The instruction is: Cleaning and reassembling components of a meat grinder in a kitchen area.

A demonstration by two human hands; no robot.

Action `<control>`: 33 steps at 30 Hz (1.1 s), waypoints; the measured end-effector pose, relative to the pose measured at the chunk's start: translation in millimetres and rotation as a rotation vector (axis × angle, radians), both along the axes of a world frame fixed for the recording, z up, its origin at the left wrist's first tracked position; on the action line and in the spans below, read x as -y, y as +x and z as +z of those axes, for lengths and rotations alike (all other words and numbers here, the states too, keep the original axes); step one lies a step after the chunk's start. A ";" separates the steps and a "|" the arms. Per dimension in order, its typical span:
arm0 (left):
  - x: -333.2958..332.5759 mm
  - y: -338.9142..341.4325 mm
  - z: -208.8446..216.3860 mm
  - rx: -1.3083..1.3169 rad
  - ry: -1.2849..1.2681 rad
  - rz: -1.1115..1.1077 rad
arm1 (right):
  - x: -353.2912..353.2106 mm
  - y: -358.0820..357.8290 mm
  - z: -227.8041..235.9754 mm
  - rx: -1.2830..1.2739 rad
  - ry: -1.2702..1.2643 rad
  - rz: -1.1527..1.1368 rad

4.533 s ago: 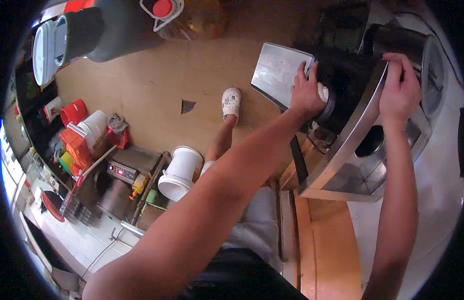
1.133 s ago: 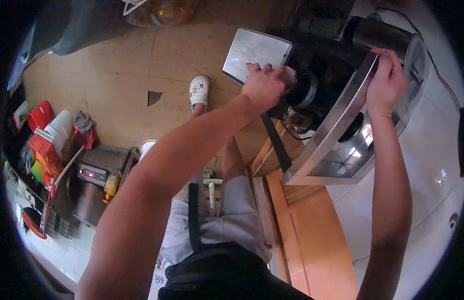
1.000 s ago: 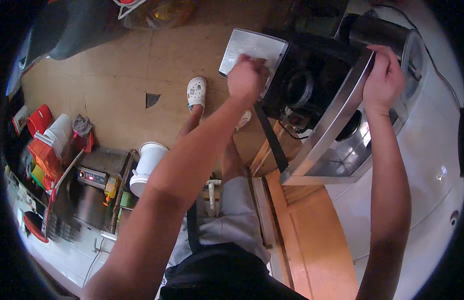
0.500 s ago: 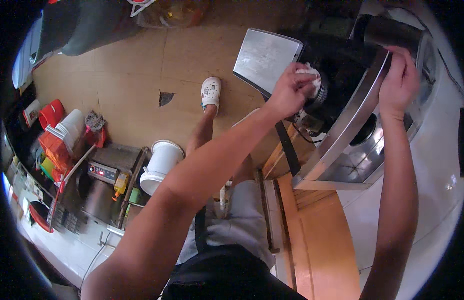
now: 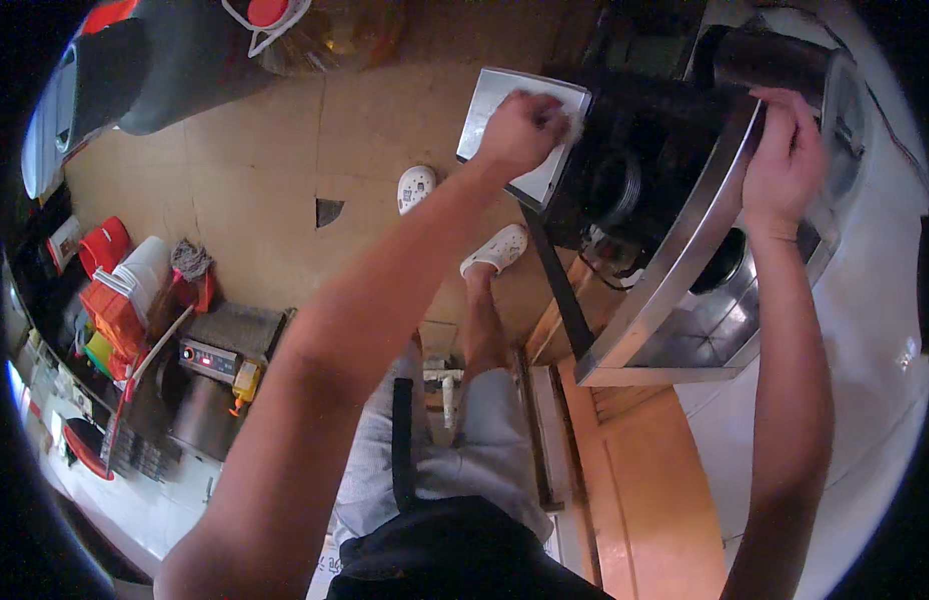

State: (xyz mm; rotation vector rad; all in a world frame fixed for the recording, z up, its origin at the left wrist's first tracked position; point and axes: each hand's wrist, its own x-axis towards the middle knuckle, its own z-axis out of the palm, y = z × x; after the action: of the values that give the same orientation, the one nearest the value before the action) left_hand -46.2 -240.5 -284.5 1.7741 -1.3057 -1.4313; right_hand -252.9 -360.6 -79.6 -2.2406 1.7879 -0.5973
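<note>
Over a flat silver panel on the left side of a dark, open appliance, my left hand is closed and blurred by motion. A crumpled white cloth, or perhaps paper, shows faintly at its fingers. My right hand grips the upper end of the appliance's long metal rim, its fingers hooked over the edge. Inside the dark body, a round ribbed part shows beside the rim. The metal surface right of the rim has a round dark opening.
Brown floor lies under my white clogs. At left are an orange basket, a mop head, a control panel and a yellow bottle. White tiles and an orange wooden panel stand at right.
My left hand has moved left with the white cloth, from the round ribbed part to the silver panel. The right hand keeps its grip on the rim. My feet and the view have shifted.
</note>
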 end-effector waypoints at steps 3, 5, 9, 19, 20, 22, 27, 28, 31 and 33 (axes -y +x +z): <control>15.1 -27.0 -18.8 -0.055 -0.514 -0.165 | 2.4 2.5 0.2 0.031 -0.039 0.023; 19.6 -35.4 -31.3 0.007 -0.496 -0.196 | 4.7 1.7 -2.6 0.049 -0.086 0.074; -28.6 -37.9 -35.2 -0.298 -0.125 -0.280 | 1.1 -1.2 10.2 0.016 -0.021 0.044; -42.5 7.2 -26.7 -0.123 -0.255 -0.183 | 3.1 -6.1 6.1 -0.025 -0.017 0.054; -43.4 4.7 -33.8 -0.116 -0.248 -0.181 | 2.2 -2.1 5.5 -0.012 -0.012 0.060; -62.1 3.4 -63.1 -0.047 -0.207 -0.281 | 0.8 6.9 4.3 -0.015 0.003 0.057; -88.9 14.1 -70.0 0.280 -0.449 -0.700 | 5.9 -4.2 10.4 -0.013 -0.021 0.053; -87.9 15.9 -67.0 0.265 -0.469 -0.775 | 5.9 -6.5 10.3 -0.067 -0.024 0.064; -87.2 18.8 -70.6 0.330 -0.552 -0.878 | 2.6 -5.5 8.5 -0.117 0.002 0.054; -85.2 23.6 -83.0 0.405 -0.623 -0.906 | 3.5 -5.0 8.5 -0.120 0.025 0.026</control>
State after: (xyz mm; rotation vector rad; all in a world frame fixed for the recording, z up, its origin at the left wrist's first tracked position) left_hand -22.7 -155.3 -367.5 1.0859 -2.6314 -0.8394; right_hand -258.0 -364.1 -71.1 -2.3245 1.8072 -0.4415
